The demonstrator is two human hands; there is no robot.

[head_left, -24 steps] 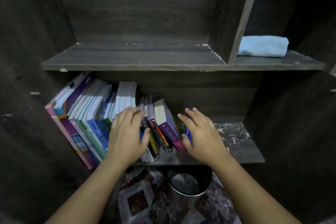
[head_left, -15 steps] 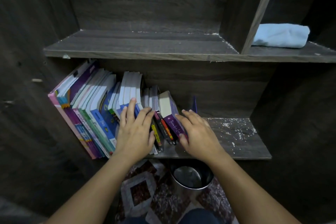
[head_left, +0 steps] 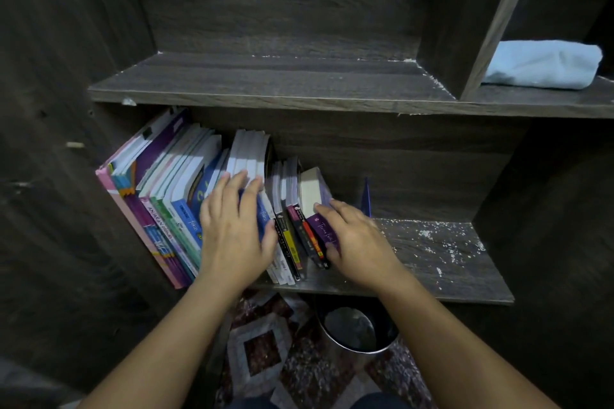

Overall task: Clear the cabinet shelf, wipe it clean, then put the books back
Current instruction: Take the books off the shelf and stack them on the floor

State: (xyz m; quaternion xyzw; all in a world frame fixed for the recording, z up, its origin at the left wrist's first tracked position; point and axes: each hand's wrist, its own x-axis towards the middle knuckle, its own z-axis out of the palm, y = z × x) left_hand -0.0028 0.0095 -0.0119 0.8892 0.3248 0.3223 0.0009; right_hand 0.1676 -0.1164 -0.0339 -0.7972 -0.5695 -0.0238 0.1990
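A row of books (head_left: 159, 209) leans left on the lower cabinet shelf (head_left: 432, 259), filling its left half. My left hand (head_left: 236, 232) lies over the top edges of a blue book in the middle of the row, with the thumb on a white spine. My right hand (head_left: 355, 242) wraps the purple book (head_left: 310, 189) at the row's right end, fingers over its cover and thumb on its spine. A thin blue upright item (head_left: 366, 197) stands just behind my right hand. White crumbs and dust cover the bare right half of the shelf.
The upper shelf (head_left: 265, 83) holds nothing in its left bay. A folded light-blue cloth (head_left: 541, 65) lies in the right bay, past a vertical divider. Below the lower shelf stand a metal bin (head_left: 355, 329) and a patterned rug (head_left: 262, 352).
Both hands have moved forward onto the books. My right hand has shifted left from the thin blue item onto the purple book. My left hand has slid further up the book tops.
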